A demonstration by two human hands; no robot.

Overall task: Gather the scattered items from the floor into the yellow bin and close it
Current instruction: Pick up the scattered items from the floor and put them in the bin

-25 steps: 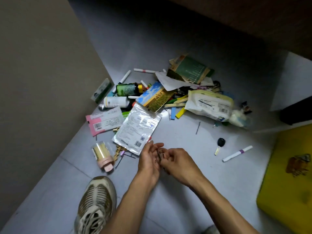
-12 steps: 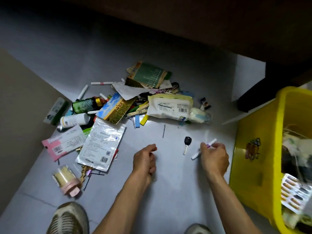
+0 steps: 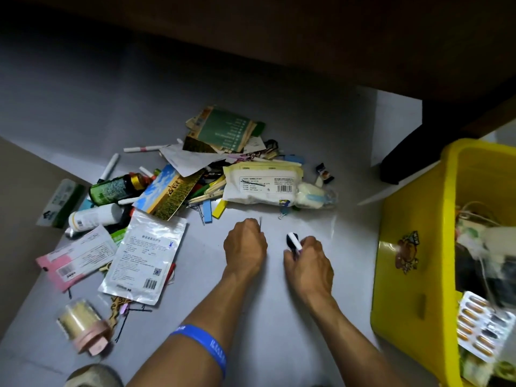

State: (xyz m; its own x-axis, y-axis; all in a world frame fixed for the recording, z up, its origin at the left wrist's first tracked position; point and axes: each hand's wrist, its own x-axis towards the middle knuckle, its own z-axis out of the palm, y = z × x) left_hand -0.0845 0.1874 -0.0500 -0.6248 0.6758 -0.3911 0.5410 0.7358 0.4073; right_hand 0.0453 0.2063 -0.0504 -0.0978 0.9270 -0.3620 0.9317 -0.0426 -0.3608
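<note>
Head view of a floor-clearing task, with the yellow bin [image 3: 413, 263] standing open at the right edge of the floor [image 3: 279, 317], already part filled; a blister pack [image 3: 484, 331] lies on top of its contents. No lid is visible. The right hand [image 3: 308, 261] is clenched around a white marker [image 3: 293, 239] and what appears to be a black car key, only the dark head of which shows behind the marker tip. The left hand [image 3: 245, 244] is curled with fingertips pinched on a thin metal pin [image 3: 260, 221], barely visible above the knuckles; it may hold further small pieces, which cannot be confirmed. Both hands are low over the bare floor between the bin and the main heap. The heap occupies the middle and left of the floor: a white padded pouch [image 3: 264, 185], a clear foil sachet [image 3: 145, 255], a pink packet [image 3: 75, 255], a green bottle [image 3: 114, 188], a white bottle [image 3: 95, 217] and a pink-capped jar [image 3: 83, 328] near the lower left edge. Risks, as judged: the pin is thin and could slip from the pinch during the carry to the bin; two objects in one fist may shift, dropping the key. Hairpins [image 3: 122, 322] beside the jar are dark, fine and easily overlooked.
</note>
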